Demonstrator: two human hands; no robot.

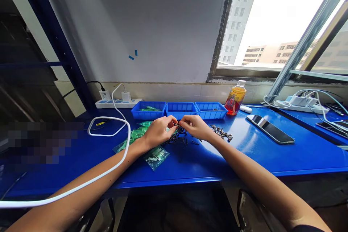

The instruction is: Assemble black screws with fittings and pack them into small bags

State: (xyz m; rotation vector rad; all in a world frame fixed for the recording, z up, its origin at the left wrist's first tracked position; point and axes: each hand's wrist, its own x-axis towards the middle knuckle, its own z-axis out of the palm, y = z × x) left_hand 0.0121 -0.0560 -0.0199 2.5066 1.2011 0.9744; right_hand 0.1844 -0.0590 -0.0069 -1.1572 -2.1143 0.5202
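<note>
My left hand (160, 130) and my right hand (195, 126) meet over the middle of the desk, fingertips pinched close together. Between them is a small dark piece, too small to name. Beneath the fingers lies a loose pile of small black screw-like parts (178, 140), partly hidden by my hands. To the right of my right hand is a heap of small shiny metal parts (223, 134). Green plastic packets (135, 134) lie behind my left wrist, and a clear bag with pale pieces (156, 157) sits in front of it.
Three blue bins (181, 110) stand in a row at the back; the left one holds green packets. Further right are a drink bottle (235, 98) and a phone (270, 129). A white cable (119, 165) loops over my left forearm from a power strip (136, 103).
</note>
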